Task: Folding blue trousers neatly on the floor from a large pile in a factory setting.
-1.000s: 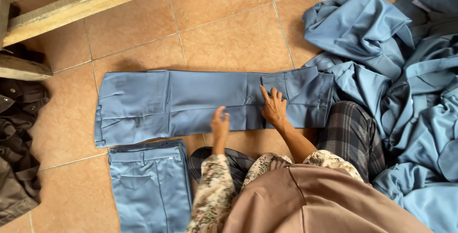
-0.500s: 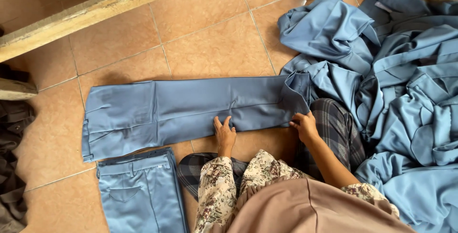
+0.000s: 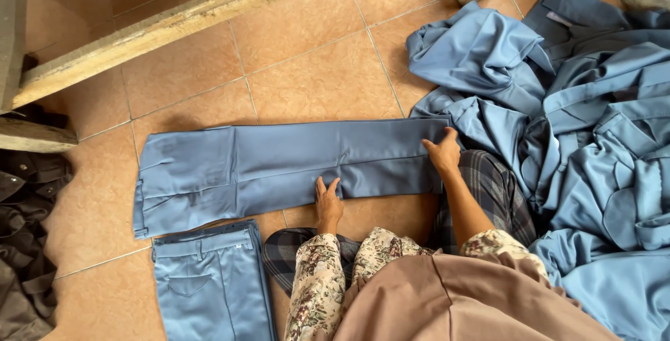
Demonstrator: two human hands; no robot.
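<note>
A pair of blue trousers [image 3: 279,166] lies flat and lengthwise on the orange tiled floor [image 3: 314,76], waistband to the left. My left hand [image 3: 326,203] rests palm down on the near edge of the trousers at mid-leg, fingers spread. At the right end of the legs, my right hand [image 3: 444,152] has its fingers curled over the hem. I sit on the floor in floral sleeves and a plaid cloth.
A second pair of blue trousers [image 3: 209,282] lies folded at the lower left. A big heap of blue garments [image 3: 593,131] fills the right side. Dark clothes [image 3: 28,243] lie at the left edge. A wooden beam [image 3: 174,27] runs across the top.
My right hand has slid rightward along the trouser legs to the hem end. My left hand has stayed at mid-leg.
</note>
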